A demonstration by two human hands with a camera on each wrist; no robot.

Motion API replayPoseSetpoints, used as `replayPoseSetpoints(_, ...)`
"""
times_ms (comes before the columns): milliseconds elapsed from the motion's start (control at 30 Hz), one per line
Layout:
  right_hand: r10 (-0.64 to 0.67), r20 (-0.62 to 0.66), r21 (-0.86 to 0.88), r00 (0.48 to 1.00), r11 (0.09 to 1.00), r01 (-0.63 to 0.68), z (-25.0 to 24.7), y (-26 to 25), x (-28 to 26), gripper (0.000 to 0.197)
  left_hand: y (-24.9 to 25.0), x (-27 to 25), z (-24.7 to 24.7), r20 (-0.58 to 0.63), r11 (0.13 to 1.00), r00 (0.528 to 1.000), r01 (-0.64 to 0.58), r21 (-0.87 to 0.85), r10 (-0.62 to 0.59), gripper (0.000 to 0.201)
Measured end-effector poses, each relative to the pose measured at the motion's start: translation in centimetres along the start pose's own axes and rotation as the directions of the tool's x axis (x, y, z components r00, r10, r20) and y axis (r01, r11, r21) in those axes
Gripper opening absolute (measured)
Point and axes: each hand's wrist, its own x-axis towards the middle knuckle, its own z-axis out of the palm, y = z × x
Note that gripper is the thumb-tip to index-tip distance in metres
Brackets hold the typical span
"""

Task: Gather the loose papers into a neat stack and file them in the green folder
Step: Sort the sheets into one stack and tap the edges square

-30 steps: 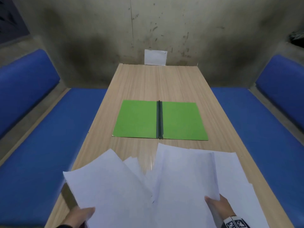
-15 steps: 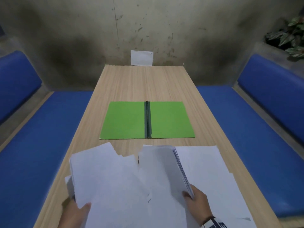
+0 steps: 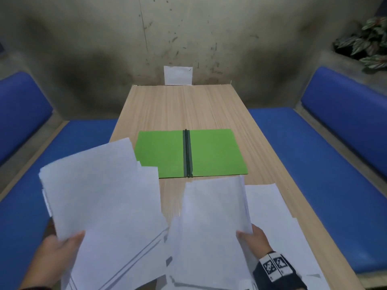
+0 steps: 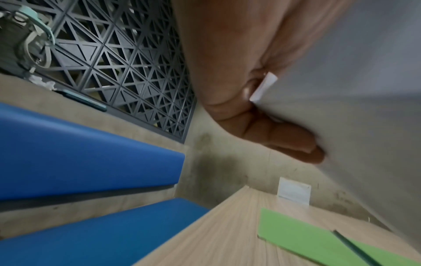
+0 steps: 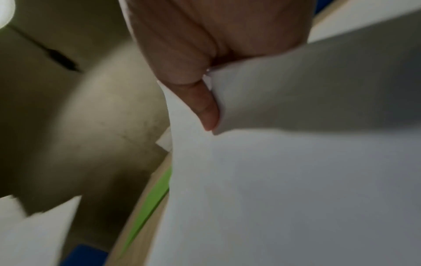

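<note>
The green folder [image 3: 188, 152] lies open and flat at the middle of the wooden table [image 3: 180, 105], its dark spine running away from me. My left hand [image 3: 56, 254] grips a lifted bundle of white papers [image 3: 100, 197] at its near edge; the bundle's far corner covers the folder's near left corner. My right hand [image 3: 254, 237] pinches a second bundle of papers [image 3: 211, 222] at its right edge. In the left wrist view the left hand [image 4: 262, 111] pinches the sheets [image 4: 353, 90], with the folder [image 4: 307, 241] below. In the right wrist view the thumb [image 5: 202, 100] presses on the paper [image 5: 284, 189].
More loose sheets [image 3: 278, 222] lie flat on the table to the right of my right hand. A white card [image 3: 178, 75] leans on the wall at the table's far end. Blue benches [image 3: 326, 164] flank both sides. A plant [image 3: 368, 38] sits at the back right.
My left hand has raised its bundle up and forward, so it now overlaps the folder's near left corner. The right hand's bundle has tilted flatter toward the middle.
</note>
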Motion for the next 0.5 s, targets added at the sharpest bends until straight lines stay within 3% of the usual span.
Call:
replayPoseSetpoints(133,0.085,-0.069,-0.164,0.994,0.982,-0.095,0.3,1.1,2.3,0.031,4.6,-1.4,0.1,0.045,0.977,0.977,-0.211,0.012,0.211,0.071)
replayPoseSetpoints(267,0.081,-0.069,-0.209,0.994,0.973,-0.094,0.4,1.0,2.7,0.027,7.7,-3.1,0.4,0.130,0.952,0.946,-0.304,0.042,0.297,0.102)
replayPoseSetpoints(333,0.075,-0.063,-0.174,0.995,0.981,-0.085,0.4,0.8,2.5,0.019,8.5,-3.5,0.7,0.159,0.946,0.936,-0.324,0.028,0.315,0.088)
replayPoseSetpoints(400,0.059,-0.057,-0.114,0.997,0.991,-0.065,0.3,0.8,2.4,0.022,9.4,-4.1,1.1,0.191,0.951,0.935,-0.309,0.030,0.298,0.055)
replayPoseSetpoints(500,0.030,-0.067,-0.008,0.997,0.999,-0.031,0.1,0.8,2.3,0.055,10.2,-4.8,1.9,0.276,0.951,0.916,-0.308,0.013,0.293,0.036)
